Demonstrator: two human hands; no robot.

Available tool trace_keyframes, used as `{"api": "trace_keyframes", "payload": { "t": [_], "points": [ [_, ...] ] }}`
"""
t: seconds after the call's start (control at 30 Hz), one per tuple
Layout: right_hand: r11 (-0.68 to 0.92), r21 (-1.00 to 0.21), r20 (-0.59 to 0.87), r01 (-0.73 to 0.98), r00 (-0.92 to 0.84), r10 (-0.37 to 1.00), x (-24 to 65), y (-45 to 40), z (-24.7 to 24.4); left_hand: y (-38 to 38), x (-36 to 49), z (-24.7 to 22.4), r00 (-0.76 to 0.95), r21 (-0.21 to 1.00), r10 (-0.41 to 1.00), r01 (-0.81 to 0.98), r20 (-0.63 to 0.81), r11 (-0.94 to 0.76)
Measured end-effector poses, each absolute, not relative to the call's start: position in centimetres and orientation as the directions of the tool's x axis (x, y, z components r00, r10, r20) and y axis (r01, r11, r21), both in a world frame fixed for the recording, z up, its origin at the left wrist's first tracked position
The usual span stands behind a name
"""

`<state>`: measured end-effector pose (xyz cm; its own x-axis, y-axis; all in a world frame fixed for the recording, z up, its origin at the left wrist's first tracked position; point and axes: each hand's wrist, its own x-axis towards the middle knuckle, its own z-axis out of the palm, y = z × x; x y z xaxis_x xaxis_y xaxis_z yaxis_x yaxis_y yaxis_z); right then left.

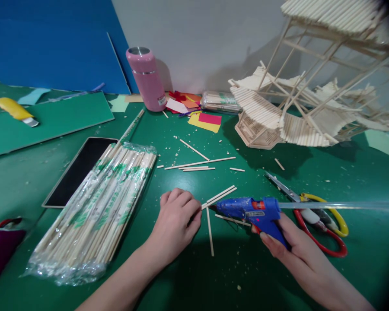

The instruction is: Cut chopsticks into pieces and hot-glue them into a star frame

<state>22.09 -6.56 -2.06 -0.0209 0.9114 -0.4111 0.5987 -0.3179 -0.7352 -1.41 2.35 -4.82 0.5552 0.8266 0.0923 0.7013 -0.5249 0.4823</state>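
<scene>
My right hand [290, 235] is wrapped round the handle of a blue hot glue gun [246, 209], with a long clear glue stick [337, 205] poking out of its back. The nozzle points left, close to two short wooden sticks [221, 196] lying side by side at a slant. My left hand [178, 218] has its fingers curled together at the left end of these sticks, pinching it; the fingertips are partly hidden. Just below, another thin stick [210, 233] lies on the green tabletop, and one more [233, 220] lies under the glue gun.
Scissors [311, 211] lie open-bladed beyond my right hand. A stick-built pavilion model [278, 116] stands back right. To the left are packed chopsticks [97, 211] partly over a dark tablet-like slab [79, 172]. A pink flask [147, 82], paper scraps [205, 122] and a yellow cutter [13, 109] are behind.
</scene>
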Motion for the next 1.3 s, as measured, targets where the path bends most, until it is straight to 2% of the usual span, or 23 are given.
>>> {"api": "trace_keyframes", "payload": {
  "t": [0.4,0.63,0.83,1.3],
  "points": [
    [-0.366,-0.735,-0.432,0.571,0.021,0.902,22.0,-6.7,-2.0,2.3,-1.5,-4.8,0.560,0.479,0.825,0.705,0.079,-0.524],
    [-0.381,-0.758,-0.392,0.530,0.097,0.915,21.0,-6.6,-1.4,2.3,-1.4,-4.9,0.558,0.472,0.827,0.714,0.063,-0.517],
    [-0.332,-0.759,-0.409,0.560,-0.013,0.913,21.7,-6.5,-1.7,2.3,-1.4,-4.9,0.558,0.478,0.828,0.713,0.056,-0.513],
    [-0.306,-0.744,-0.391,0.594,-0.016,0.920,22.5,-6.7,-2.4,2.3,-1.5,-4.8,0.557,0.477,0.827,0.709,0.074,-0.520]
  ]
}}
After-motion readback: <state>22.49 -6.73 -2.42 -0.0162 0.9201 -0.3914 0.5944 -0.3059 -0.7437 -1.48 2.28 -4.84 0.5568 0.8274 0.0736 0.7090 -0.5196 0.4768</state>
